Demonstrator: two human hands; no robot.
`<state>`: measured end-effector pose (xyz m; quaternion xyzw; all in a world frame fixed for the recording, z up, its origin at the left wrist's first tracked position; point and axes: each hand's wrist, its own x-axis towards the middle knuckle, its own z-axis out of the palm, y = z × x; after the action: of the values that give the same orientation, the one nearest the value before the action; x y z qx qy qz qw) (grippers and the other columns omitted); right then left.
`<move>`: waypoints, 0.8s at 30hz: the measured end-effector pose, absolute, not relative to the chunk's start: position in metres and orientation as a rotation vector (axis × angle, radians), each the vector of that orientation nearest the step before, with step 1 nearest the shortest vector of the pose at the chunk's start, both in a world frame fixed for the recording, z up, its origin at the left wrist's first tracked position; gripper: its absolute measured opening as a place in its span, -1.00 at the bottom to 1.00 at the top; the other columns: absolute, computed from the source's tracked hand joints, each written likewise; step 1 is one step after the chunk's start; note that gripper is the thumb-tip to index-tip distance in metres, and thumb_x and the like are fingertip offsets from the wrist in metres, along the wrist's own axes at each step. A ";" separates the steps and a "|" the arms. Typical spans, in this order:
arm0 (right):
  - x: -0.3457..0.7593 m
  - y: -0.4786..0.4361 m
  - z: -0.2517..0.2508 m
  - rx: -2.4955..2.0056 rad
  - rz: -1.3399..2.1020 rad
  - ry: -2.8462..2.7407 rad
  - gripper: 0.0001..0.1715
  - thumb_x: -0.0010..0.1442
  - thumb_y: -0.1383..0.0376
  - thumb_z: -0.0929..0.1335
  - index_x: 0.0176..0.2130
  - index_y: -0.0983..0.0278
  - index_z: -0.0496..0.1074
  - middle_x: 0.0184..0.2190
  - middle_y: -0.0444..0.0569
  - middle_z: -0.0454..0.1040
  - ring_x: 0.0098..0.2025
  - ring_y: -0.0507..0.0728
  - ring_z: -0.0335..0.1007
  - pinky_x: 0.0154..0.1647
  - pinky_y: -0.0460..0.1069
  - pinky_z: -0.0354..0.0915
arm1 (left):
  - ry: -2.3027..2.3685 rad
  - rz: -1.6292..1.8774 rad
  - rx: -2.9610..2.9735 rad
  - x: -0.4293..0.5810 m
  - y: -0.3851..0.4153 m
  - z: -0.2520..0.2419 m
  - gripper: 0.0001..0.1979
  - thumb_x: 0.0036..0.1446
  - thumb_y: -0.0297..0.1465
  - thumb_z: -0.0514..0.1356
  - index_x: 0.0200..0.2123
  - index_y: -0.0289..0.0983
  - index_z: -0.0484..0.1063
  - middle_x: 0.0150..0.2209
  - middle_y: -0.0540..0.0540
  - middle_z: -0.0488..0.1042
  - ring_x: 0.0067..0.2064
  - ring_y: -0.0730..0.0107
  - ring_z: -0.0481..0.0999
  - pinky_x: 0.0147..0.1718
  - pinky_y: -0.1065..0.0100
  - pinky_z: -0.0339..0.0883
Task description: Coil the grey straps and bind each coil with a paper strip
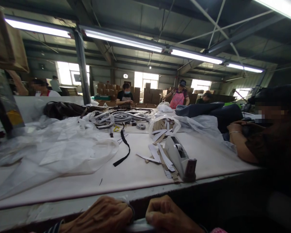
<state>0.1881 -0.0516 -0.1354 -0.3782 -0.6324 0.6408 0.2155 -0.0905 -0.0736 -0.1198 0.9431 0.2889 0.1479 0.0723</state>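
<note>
My left hand (104, 214) is closed, low in the view at the table's near edge. Beside it, a short gap to the right, my right hand (171, 216) is curled into a fist. A pale grey strip of material (140, 224) shows between the two fists, mostly hidden by them and by the bottom of the view. A dark curved edge lies by my left fingertips; its kind is unclear. Beyond my hands, a black strap (123, 150) lies on the white table (135, 174). A tape dispenser (180, 158) stands near the front edge, beside loose white and tan strips (163, 157).
Clear plastic sheeting (70, 142) covers the table's left side. Grey coiled straps (109, 118) lie farther back, near an open plastic bag (165, 124) of strips. A co-worker's arm (242, 142) rests at the right. Several people stand or sit beyond the table.
</note>
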 end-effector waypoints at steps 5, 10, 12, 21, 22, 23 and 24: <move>0.207 -0.045 -0.118 -1.094 1.537 -1.729 -0.67 0.19 0.07 0.42 -0.37 0.26 0.36 -0.67 -0.30 0.18 -0.64 -0.05 0.00 -0.64 -0.12 -0.08 | 1.074 0.445 2.592 -0.067 -0.084 -0.092 -0.65 0.45 -0.15 0.03 -0.31 -0.20 0.43 -0.33 -0.01 0.54 -0.33 0.36 0.45 -0.31 0.42 0.22; 0.213 -0.046 -0.129 -1.187 0.636 -1.706 -0.66 0.41 0.03 0.28 -0.17 0.23 0.44 -0.40 -0.11 0.44 -0.33 0.11 0.38 -0.28 -0.01 0.28 | 0.988 0.500 1.551 -0.053 -0.089 -0.069 -0.51 0.35 0.03 0.07 -0.39 -0.26 0.38 -0.54 0.05 0.32 -0.53 0.48 0.22 -0.54 0.46 0.08; 0.198 -0.055 -0.138 -1.113 0.441 -1.708 -0.67 0.42 0.08 0.28 0.07 0.17 0.38 -0.16 -0.03 0.53 -0.15 0.19 0.46 -0.07 0.05 0.34 | 0.966 0.634 1.339 -0.050 -0.087 -0.070 -0.48 0.34 0.02 0.10 -0.47 -0.28 0.38 -0.60 0.05 0.30 -0.57 0.51 0.16 -0.55 0.46 0.06; 0.120 -0.055 -0.155 -0.758 0.226 -1.833 -0.76 0.44 0.38 0.20 0.01 0.26 0.38 -0.32 0.01 0.56 -0.31 0.17 0.51 -0.26 0.02 0.39 | 0.851 0.916 1.080 -0.036 -0.095 -0.088 -0.49 0.27 0.00 0.22 -0.53 -0.29 0.47 -0.70 0.04 0.25 -0.57 0.44 0.20 -0.49 0.38 0.17; 0.120 -0.050 -0.156 -0.738 0.212 -1.834 -0.78 0.44 0.36 0.21 -0.01 0.28 0.39 -0.36 0.01 0.56 -0.35 0.16 0.51 -0.30 0.01 0.38 | 0.843 0.905 1.061 -0.037 -0.098 -0.088 -0.51 0.29 -0.02 0.21 -0.49 -0.30 0.48 -0.69 0.04 0.26 -0.56 0.45 0.20 -0.48 0.38 0.16; 0.121 -0.046 -0.157 -0.715 0.203 -1.838 -0.78 0.44 0.33 0.21 -0.02 0.29 0.40 -0.37 0.01 0.55 -0.37 0.16 0.50 -0.32 0.02 0.37 | 0.834 0.893 1.048 -0.037 -0.101 -0.086 -0.53 0.30 -0.04 0.21 -0.46 -0.31 0.49 -0.68 0.04 0.27 -0.55 0.45 0.20 -0.46 0.39 0.16; 0.121 -0.043 -0.159 -0.699 0.214 -1.842 -0.77 0.44 0.29 0.21 -0.06 0.29 0.41 -0.39 0.01 0.55 -0.38 0.16 0.50 -0.33 0.02 0.35 | 0.823 0.892 1.036 -0.038 -0.103 -0.084 -0.54 0.32 -0.06 0.20 -0.45 -0.32 0.48 -0.66 0.03 0.28 -0.54 0.46 0.21 -0.45 0.40 0.15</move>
<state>0.1208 -0.0432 -0.1588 -0.2952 -0.7775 0.0905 0.5479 -0.0384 -0.1030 -0.0836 0.4648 0.3690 0.4004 0.6982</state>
